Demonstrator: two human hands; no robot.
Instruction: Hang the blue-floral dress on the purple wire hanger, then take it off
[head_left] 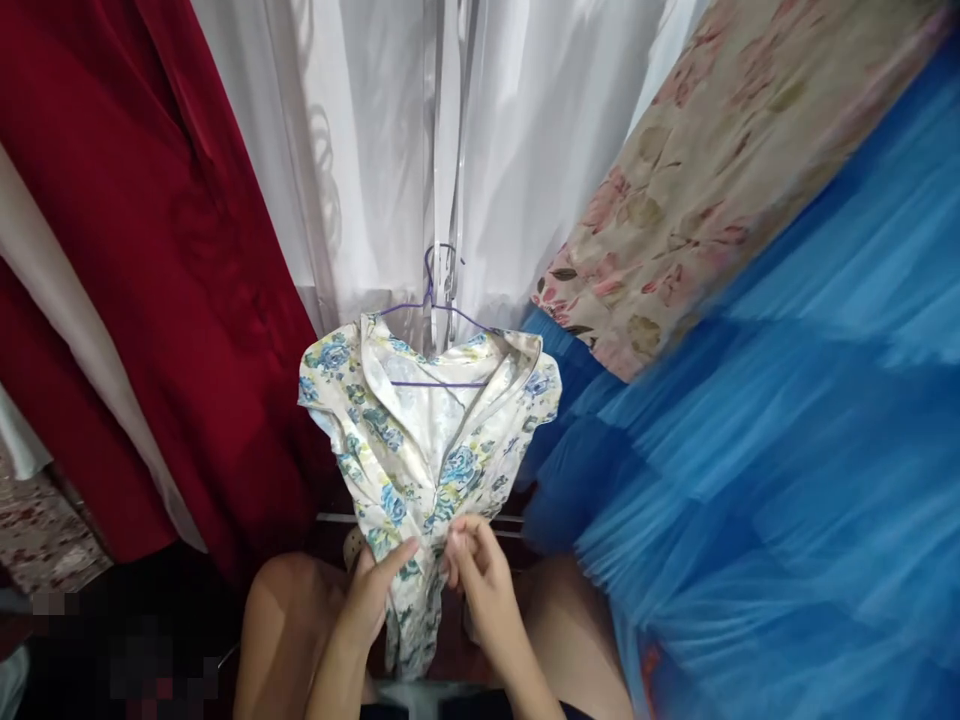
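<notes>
A cream floral dress (457, 465) with blue roses and cap sleeves hangs from a purple wire hanger (429, 300), its V-neck facing me. My left hand (369, 598) grips the dress at the waist on its left side, thumb across the front and fingers behind the cloth. At the waist's right side, my right hand (480, 565) is closed, with thumb and fingertips pinched at the fabric; the exact fold between them is hidden. Below my hands the skirt narrows into a bunched fall between my knees.
White drapes (375, 150) hang behind the hanger. Dark red garments (202, 300) hang on the left. To the right are a beige floral garment (675, 200) and a ruffled blue tulle skirt (750, 500). My bare knees (281, 620) flank the dress.
</notes>
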